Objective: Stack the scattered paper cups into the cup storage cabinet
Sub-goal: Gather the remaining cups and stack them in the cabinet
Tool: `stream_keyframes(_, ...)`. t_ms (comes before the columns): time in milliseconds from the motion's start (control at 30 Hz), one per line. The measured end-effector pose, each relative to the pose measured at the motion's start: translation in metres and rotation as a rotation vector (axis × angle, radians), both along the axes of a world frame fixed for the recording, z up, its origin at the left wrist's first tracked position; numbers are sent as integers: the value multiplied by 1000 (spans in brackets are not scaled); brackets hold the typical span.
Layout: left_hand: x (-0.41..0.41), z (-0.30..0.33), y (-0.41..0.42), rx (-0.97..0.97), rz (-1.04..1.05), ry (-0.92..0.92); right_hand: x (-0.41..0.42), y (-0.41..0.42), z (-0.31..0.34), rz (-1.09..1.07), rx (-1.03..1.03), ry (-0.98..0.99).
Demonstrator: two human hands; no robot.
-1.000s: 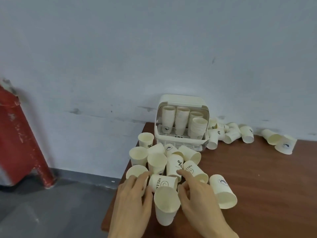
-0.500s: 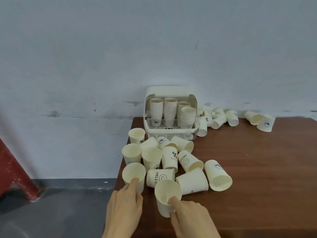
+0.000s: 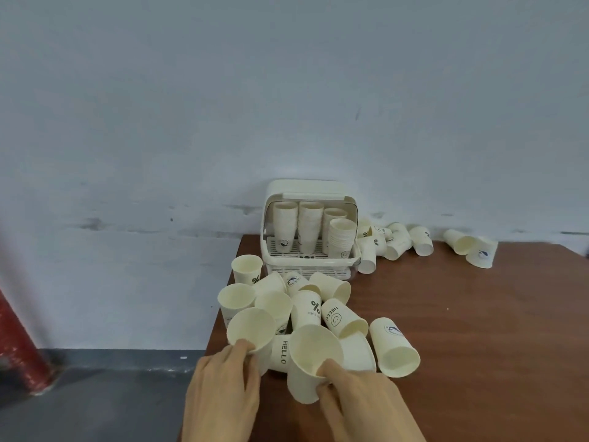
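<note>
A plain cup (image 3: 310, 362) is grasped by the right hand (image 3: 360, 397) at 6 o'clock, the thumb hooked inside its rim and the fingers curled round its wall. A second plain cup (image 3: 251, 330) is pinched at its near rim by the left hand (image 3: 223, 397) at 7 o'clock, a fingertip laid over the lip. Between the two held cups, a cup printed HELLO (image 3: 282, 352) is seen lying on its side on the desk (image 3: 478, 330).

Beyond the hands, toward 12 o'clock, a cluster of loose cups (image 3: 306, 301) is spread over the desk's left corner, some upright and some tipped over and touching one another. One tipped cup with a blue mark (image 3: 393, 350) is found at 3 o'clock of the held cups, its mouth turned toward the viewer.

Farther toward 12 o'clock, the cabinet (image 3: 307, 231) is set against the wall (image 3: 287, 90) with its lid raised; four stacks of cups (image 3: 314, 226) are stood upright inside it. A heap of fallen cups (image 3: 392, 242) is touching its right side, and two more cups (image 3: 471, 247) are lying well apart at 2 o'clock. A red post (image 3: 19, 346) is seen on the floor (image 3: 95, 393) at 9 o'clock.
</note>
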State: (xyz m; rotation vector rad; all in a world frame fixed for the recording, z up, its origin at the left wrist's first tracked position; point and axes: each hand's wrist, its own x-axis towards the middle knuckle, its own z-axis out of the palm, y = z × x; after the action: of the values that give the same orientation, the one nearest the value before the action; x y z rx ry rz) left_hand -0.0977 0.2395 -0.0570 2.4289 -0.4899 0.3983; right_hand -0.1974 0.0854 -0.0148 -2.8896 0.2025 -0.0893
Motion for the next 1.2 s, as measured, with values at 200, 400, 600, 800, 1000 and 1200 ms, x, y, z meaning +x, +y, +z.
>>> stream_keyframes(200,5,10,-7,-50,-63,-124,3,-20,5,-14,33,-130)
stream_keyframes(400,24,15,-29,-46,-145,-193,28,-40,6,-70,45,-204)
stream_keyframes(600,58,32,-57,-78,-194,-184,68,-68,10,-92,16,-284)
stream_keyframes(800,108,43,-87,-84,-159,-184,130,-96,8,-120,13,-338)
stream_keyframes(1000,149,36,-122,-130,-71,-179,198,-118,8,-161,6,-420)
stream_keyframes(1200,188,36,-151,-55,-15,-203,240,-137,4,-178,-83,-331)
